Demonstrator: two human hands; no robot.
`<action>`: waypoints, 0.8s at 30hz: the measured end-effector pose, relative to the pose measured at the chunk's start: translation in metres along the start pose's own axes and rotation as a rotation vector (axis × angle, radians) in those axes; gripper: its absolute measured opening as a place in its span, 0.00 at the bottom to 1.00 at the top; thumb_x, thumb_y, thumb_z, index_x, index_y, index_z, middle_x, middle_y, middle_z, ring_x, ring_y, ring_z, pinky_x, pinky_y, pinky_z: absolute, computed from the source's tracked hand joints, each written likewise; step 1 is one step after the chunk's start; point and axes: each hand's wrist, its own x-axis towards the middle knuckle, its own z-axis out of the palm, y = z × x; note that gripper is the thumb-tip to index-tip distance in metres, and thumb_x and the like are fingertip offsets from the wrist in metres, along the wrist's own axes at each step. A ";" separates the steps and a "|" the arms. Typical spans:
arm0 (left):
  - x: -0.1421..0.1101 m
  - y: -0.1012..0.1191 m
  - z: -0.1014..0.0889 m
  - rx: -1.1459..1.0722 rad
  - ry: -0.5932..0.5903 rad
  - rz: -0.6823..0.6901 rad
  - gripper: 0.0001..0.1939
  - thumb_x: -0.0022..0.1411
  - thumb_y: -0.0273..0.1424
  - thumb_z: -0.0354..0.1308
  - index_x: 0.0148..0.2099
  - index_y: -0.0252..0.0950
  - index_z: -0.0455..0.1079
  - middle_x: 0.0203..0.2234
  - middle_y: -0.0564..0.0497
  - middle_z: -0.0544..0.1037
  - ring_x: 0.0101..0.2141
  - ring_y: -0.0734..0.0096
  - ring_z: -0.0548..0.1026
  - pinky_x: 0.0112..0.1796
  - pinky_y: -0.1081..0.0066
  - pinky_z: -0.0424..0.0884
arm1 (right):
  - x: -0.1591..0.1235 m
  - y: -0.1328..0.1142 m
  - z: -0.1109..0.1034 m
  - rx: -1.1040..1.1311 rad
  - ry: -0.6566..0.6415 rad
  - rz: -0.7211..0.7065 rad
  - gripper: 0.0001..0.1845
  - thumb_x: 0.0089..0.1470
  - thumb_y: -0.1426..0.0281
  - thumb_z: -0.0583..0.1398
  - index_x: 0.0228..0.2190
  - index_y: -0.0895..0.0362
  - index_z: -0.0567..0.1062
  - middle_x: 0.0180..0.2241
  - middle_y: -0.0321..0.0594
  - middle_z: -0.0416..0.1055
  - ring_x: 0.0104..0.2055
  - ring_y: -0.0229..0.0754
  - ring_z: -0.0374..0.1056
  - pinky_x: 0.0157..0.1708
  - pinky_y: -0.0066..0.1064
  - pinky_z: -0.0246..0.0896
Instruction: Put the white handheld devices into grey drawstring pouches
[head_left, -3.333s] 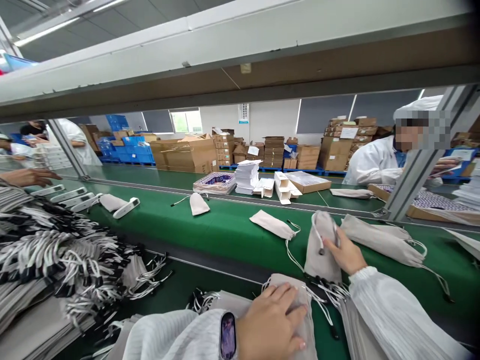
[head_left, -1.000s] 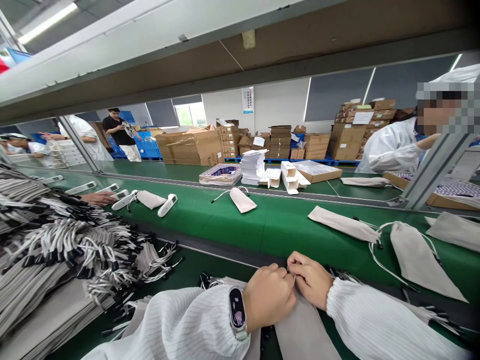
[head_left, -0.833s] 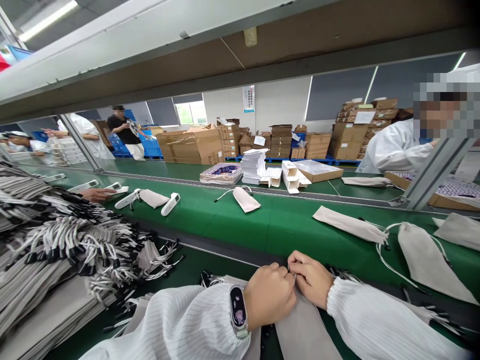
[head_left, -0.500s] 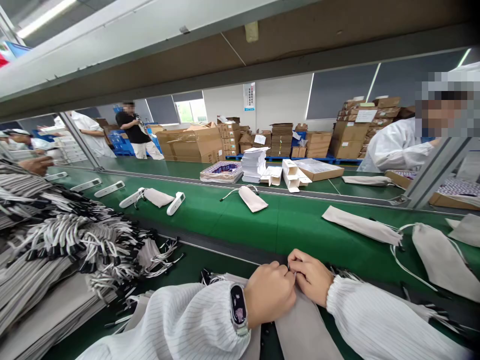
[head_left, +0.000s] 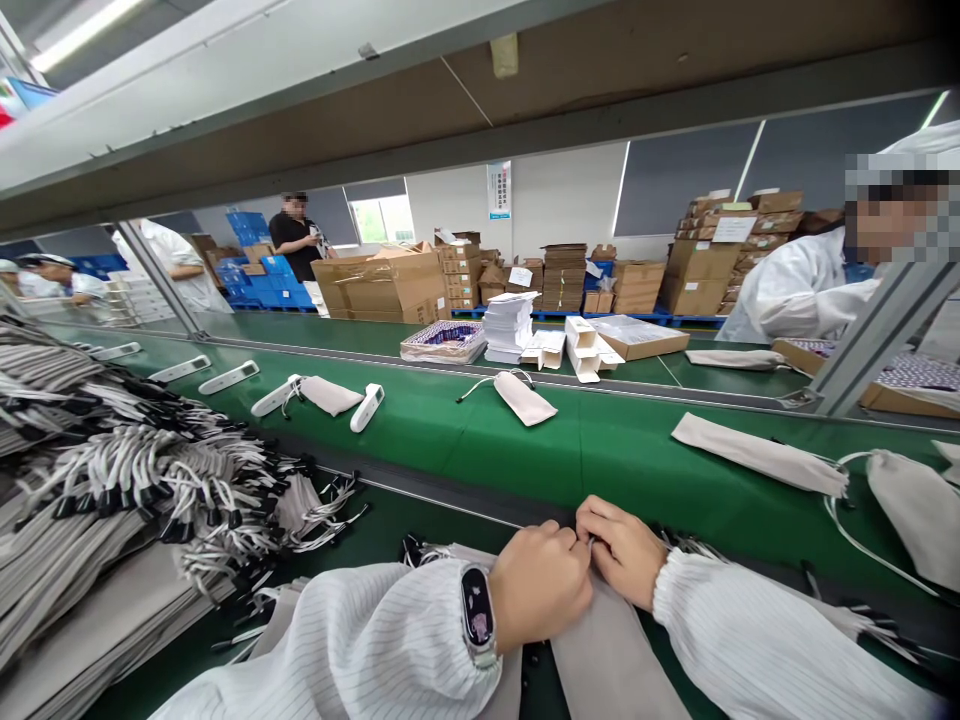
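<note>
A beige drawstring pouch [head_left: 611, 655] lies under my hands at the front of the bench, its upper end pinched between them. My left hand [head_left: 546, 583] has curled fingers at the pouch's mouth. Close against it, my right hand [head_left: 619, 550] grips the same end with bent fingers. The cord at that end is mostly hidden by my fingers. Under my left forearm lie more pouches, partly covered by the sleeve. To the left rises a big heap of pouches [head_left: 97, 610] with grey cords and black cord ends [head_left: 172, 490].
A green conveyor belt [head_left: 420, 440] runs past, carrying white handheld devices [head_left: 367, 408] and filled-looking pouches [head_left: 525, 398]. Beyond it stand white papers [head_left: 510, 328], open white boxes [head_left: 589, 350] and a tray [head_left: 442, 343]. A shelf [head_left: 337, 120] hangs overhead; a co-worker [head_left: 799, 280] is at right.
Pouches and white devices on the belt have shifted to the right. My hands stay nearly in the same place, still pinching the pouch. The person in black at the back has moved right.
</note>
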 end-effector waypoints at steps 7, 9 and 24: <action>0.000 -0.001 0.000 0.002 -0.002 0.003 0.05 0.55 0.28 0.48 0.31 0.33 0.63 0.26 0.51 0.70 0.28 0.67 0.68 0.28 0.69 0.65 | 0.000 -0.002 -0.001 -0.002 -0.005 0.006 0.12 0.37 0.83 0.46 0.21 0.56 0.61 0.27 0.37 0.60 0.30 0.37 0.58 0.32 0.28 0.55; 0.000 -0.001 0.000 0.002 -0.003 0.005 0.04 0.55 0.28 0.48 0.31 0.33 0.63 0.26 0.51 0.70 0.28 0.67 0.68 0.28 0.69 0.65 | 0.000 -0.002 -0.002 -0.003 -0.007 0.006 0.12 0.36 0.83 0.46 0.21 0.56 0.62 0.27 0.37 0.60 0.30 0.37 0.58 0.32 0.28 0.55; -0.001 -0.001 0.001 -0.003 0.001 0.017 0.05 0.56 0.29 0.47 0.32 0.33 0.63 0.27 0.49 0.70 0.29 0.67 0.68 0.29 0.69 0.66 | -0.001 -0.001 -0.002 -0.010 -0.008 -0.013 0.12 0.37 0.84 0.46 0.21 0.56 0.62 0.27 0.37 0.60 0.30 0.37 0.58 0.31 0.28 0.55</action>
